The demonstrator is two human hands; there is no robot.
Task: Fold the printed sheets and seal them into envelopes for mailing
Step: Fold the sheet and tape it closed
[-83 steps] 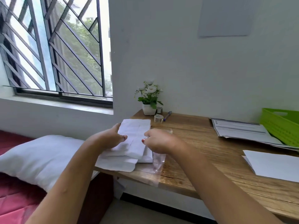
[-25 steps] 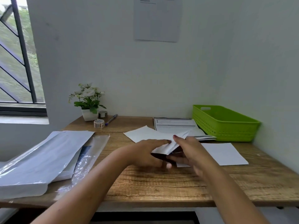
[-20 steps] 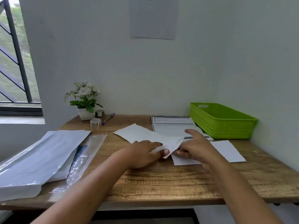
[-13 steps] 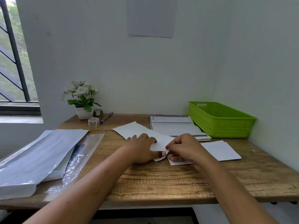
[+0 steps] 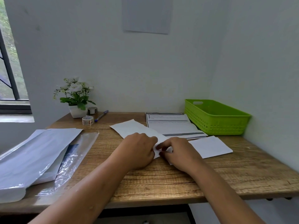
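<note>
A white envelope (image 5: 129, 128) lies slanted on the middle of the wooden desk (image 5: 161, 180). My left hand (image 5: 139, 151) lies on its near end with fingers curled over it. My right hand (image 5: 176, 151) pinches the envelope's near corner beside the left hand. A folded white sheet (image 5: 210, 146) rests flat just right of my hands, partly under the right one. The stack of printed sheets (image 5: 169, 125) sits behind it. What lies under my hands is hidden.
A green plastic basket (image 5: 215, 117) stands at the back right against the wall. A plastic-wrapped pack of envelopes (image 5: 32, 157) covers the desk's left end. A potted plant (image 5: 76, 97), a tape roll (image 5: 87, 120) and a pen (image 5: 101, 115) sit at the back left.
My hands came from the envelope pack at the left to the desk's middle with an envelope. Over the last second they lowered it flat and closed together on its near end.
</note>
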